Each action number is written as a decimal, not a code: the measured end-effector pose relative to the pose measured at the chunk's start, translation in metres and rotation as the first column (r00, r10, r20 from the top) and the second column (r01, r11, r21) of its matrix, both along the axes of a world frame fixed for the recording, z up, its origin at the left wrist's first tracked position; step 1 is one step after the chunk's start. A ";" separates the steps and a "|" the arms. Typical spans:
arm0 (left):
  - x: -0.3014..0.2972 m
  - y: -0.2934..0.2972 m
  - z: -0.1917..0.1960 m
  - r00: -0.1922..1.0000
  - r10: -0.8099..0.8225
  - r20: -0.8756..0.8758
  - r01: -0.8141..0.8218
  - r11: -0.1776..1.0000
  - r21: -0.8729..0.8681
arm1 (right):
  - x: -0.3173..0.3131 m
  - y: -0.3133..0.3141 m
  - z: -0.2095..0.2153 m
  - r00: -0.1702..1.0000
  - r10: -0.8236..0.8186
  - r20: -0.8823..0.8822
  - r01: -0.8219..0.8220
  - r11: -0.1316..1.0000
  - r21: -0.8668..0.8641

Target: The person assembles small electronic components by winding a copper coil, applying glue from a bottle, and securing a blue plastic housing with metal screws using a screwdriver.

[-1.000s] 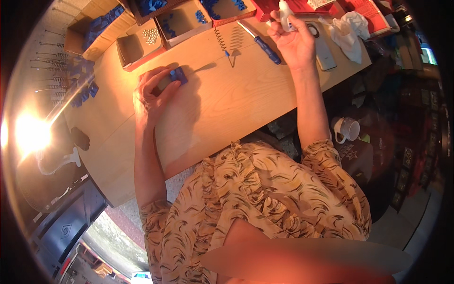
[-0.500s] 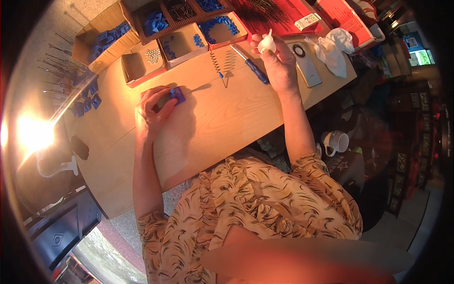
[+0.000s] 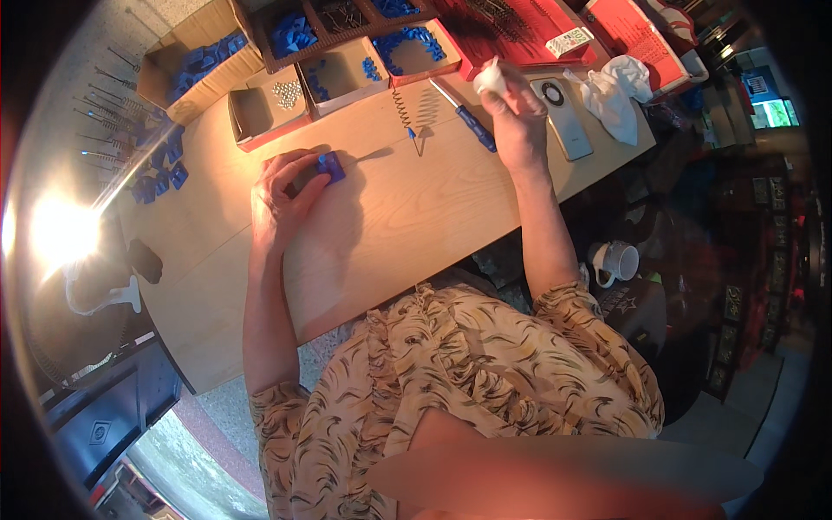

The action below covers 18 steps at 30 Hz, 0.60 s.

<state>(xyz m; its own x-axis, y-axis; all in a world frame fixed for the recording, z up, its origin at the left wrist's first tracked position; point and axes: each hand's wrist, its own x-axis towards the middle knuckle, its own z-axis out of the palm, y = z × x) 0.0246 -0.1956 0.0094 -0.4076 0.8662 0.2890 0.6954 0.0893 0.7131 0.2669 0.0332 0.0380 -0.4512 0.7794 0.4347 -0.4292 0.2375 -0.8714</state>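
My left hand (image 3: 282, 192) rests on the wooden table (image 3: 407, 230) at the left, its thumb and fingers pinching a small blue plastic block (image 3: 331, 167). Raised above the table's far right part, my right hand (image 3: 520, 126) is closed around a small white squeeze bottle (image 3: 490, 80). Motion blurs the bottle and fingertips a little. Between the hands lie a coil spring (image 3: 402, 113) with a blue tip and a thin metal wire, and a screwdriver (image 3: 468, 120) with a blue handle.
Along the far edge stand a box of silvery beads (image 3: 245, 134), trays of blue parts (image 3: 344, 104) and a red tray (image 3: 520, 52). A phone (image 3: 563, 121) and white cloth (image 3: 620, 95) lie right. A bright lamp (image 3: 65, 238) glares at left, near a pile of blue pieces (image 3: 160, 169).
The bottle in my right hand has tilted, and its upright thin nozzle no longer shows clearly. My left hand still holds the block in place. The whole view has shifted slightly.
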 end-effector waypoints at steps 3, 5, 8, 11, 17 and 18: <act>-0.003 0.000 -0.005 0.998 -0.015 -0.059 0.017 0.999 0.027 | 0.006 0.009 -0.004 0.966 -0.220 0.137 0.231 0.970 -0.078; -0.002 0.001 -0.003 0.998 -0.012 -0.065 0.013 1.000 0.018 | 0.013 0.015 -0.005 0.922 -0.299 0.248 0.308 0.952 0.005; -0.001 0.000 -0.001 0.999 -0.015 -0.030 0.016 1.000 0.022 | 0.015 0.027 -0.020 0.814 -0.397 0.425 0.399 0.913 0.088; -0.002 0.000 -0.003 0.999 -0.024 -0.043 0.025 1.000 0.018 | 0.012 0.040 -0.040 0.782 -0.469 0.410 0.409 0.883 0.228; -0.004 -0.001 -0.006 1.000 -0.012 -0.026 0.013 1.000 0.012 | -0.004 0.028 -0.025 0.675 -0.466 0.572 0.319 0.883 0.343; -0.005 -0.002 -0.007 0.999 -0.020 -0.031 0.020 1.000 0.015 | -0.007 0.028 -0.027 0.676 -0.460 0.575 0.314 0.887 0.339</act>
